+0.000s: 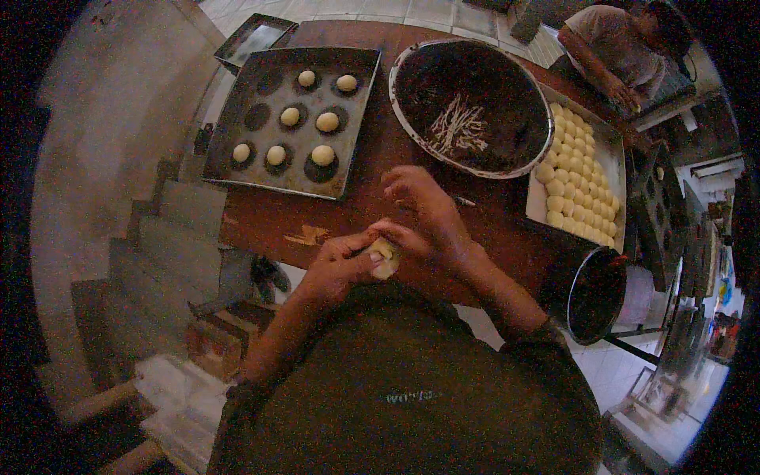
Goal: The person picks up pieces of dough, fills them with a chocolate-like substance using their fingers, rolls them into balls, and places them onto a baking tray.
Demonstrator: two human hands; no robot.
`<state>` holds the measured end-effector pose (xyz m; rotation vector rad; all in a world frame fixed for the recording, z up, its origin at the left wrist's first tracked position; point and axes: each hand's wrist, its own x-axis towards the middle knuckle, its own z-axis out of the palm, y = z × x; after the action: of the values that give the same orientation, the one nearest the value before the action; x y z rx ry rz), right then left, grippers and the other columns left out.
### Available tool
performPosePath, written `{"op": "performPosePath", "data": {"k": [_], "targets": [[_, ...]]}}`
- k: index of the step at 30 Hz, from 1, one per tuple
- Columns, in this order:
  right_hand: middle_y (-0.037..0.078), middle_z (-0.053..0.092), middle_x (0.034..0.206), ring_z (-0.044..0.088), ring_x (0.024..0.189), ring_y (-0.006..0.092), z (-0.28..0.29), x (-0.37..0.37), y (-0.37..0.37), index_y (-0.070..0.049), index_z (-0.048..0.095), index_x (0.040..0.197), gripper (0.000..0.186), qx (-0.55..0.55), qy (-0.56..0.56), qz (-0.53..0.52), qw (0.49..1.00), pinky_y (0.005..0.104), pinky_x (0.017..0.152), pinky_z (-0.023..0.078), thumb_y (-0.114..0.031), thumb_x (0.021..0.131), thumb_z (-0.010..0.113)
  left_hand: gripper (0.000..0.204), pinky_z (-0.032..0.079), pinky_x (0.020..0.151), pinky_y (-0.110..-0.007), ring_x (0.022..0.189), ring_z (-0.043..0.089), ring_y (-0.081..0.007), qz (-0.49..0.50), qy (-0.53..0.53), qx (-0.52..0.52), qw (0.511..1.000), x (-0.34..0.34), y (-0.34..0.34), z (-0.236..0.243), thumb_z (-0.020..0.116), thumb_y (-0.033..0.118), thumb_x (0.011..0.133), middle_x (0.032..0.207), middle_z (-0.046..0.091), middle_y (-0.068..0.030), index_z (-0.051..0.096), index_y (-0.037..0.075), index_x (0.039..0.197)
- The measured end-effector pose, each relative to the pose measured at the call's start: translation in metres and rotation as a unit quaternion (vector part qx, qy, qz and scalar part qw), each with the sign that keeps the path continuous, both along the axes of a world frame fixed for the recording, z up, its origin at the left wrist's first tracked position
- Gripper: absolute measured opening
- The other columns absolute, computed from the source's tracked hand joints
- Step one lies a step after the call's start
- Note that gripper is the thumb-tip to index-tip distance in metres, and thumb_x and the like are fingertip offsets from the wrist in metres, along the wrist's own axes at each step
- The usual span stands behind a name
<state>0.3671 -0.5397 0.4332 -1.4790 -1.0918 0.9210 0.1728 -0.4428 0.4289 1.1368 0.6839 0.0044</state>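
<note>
Dough is gripped in the curled left hand, above the near edge of the wooden table. The right hand is held half open, its thumb at the dough. Ahead, seven dough balls are set in a dimpled baking pan, left of a round basin; yellow balls are packed in a tray.

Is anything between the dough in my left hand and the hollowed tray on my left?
Only your hands: the left hand holds the dough, the right hand is close beside it. Past them, nothing visible stands before the tray.
</note>
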Motion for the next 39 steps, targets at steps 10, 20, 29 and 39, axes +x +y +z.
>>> {"op": "performPosePath", "data": {"k": [10,20,29,39], "targets": [[0.015,0.059,0.13,0.056,0.127,0.0411,-0.05,-0.003,-0.017,-0.008,0.06,0.138,0.072,0.259,-0.387,0.023,0.885,0.0502,0.107,0.049,-0.02,0.074,0.091,0.042,0.055,0.101,-0.041,0.12,0.066,-0.0263,0.048,-0.048,-0.075,0.995,0.003,0.006,-0.031,0.061,0.011,0.101,0.133,0.066,-0.0139,0.058,0.0,0.141],[0.015,0.065,0.119,0.068,0.107,0.0268,-0.081,-0.024,-0.018,-0.005,0.069,0.127,0.051,-0.015,0.018,-0.054,0.998,0.0345,0.088,0.057,-0.006,0.079,0.086,0.038,0.054,0.098,-0.038,0.112,0.07,-0.0235,-0.002,0.066,0.508,0.859,0.009,0.0,-0.075,0.064,0.011,0.098,0.123,0.073,-0.0145,0.065,0.001,0.135],[0.012,0.071,0.107,0.072,0.096,0.0239,-0.027,-0.012,-0.031,-0.004,0.078,0.106,0.023,0.071,-0.113,-0.044,0.99,0.0331,0.083,0.057,-0.01,0.084,0.081,0.056,0.059,0.092,-0.041,0.111,0.068,-0.026,0.187,-0.132,-0.201,0.953,-0.001,0.011,-0.025,0.07,0.015,0.098,0.142,0.059,-0.0185,0.05,0.002,0.148],[0.017,0.073,0.11,0.072,0.104,0.0305,-0.012,-0.024,-0.026,-0.005,0.072,0.123,0.038,0.082,-0.199,-0.026,0.976,0.0375,0.091,0.057,-0.004,0.086,0.078,0.049,0.058,0.096,-0.035,0.109,0.068,-0.0197,0.11,-0.046,0.115,0.986,0.007,-0.003,-0.042,0.073,0.009,0.094,0.127,0.069,-0.0136,0.058,-0.004,0.139]]}}
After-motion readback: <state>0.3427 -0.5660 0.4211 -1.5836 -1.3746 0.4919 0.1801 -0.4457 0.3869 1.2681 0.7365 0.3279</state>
